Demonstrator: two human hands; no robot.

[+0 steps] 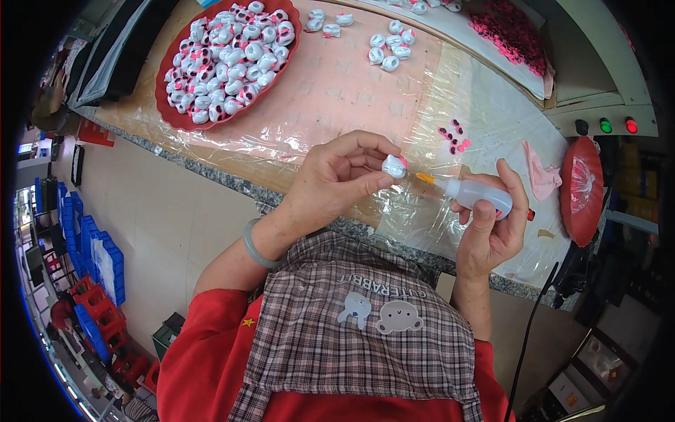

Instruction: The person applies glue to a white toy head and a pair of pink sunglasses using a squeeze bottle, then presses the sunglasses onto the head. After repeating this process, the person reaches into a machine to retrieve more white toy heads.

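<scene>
Between thumb and fingers, my left hand (336, 171) pinches a small white figurine head (394, 167) with a bit of pink on it. My right hand (494, 228) is wrapped round a translucent squeeze bottle (481, 197), held nearly level. The bottle's orange nozzle tip (425, 178) points at the white head, a small gap apart from it. Past the bottle, several small pink-and-black pieces (455, 136) lie on the plastic-covered table. A group of white heads (391, 46) stands farther off, and a smaller group (331, 30) sits to its left.
A red scalloped tray (163, 105) heaped with white heads stands at the far left. Pink pieces (508, 36) pile up on a white surface at the far right. A pink cloth (541, 172) and a red dish (593, 193) lie right. The granite table edge (351, 232) runs before me.
</scene>
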